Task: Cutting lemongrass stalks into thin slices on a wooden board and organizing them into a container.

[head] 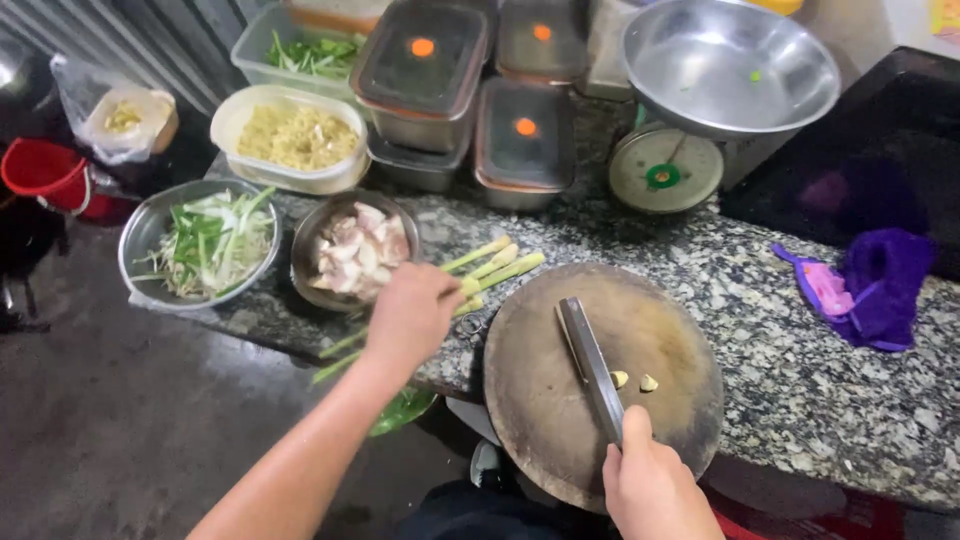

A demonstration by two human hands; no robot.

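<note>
Right hand (pixel 650 485) grips knife (pixel 590 365) pointing away; left hand (pixel 410 315) clasps lemongrass (pixel 495 265) lying diagonally.

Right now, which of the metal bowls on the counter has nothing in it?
The big steel bowl sitting on the weighing scale at the back; the two by the left hand hold sliced greens and raw meat pieces.

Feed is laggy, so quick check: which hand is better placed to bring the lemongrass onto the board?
Left. The left hand already grips the lemongrass beside the board. The right hand is occupied, holding the knife flat on the board.
</note>
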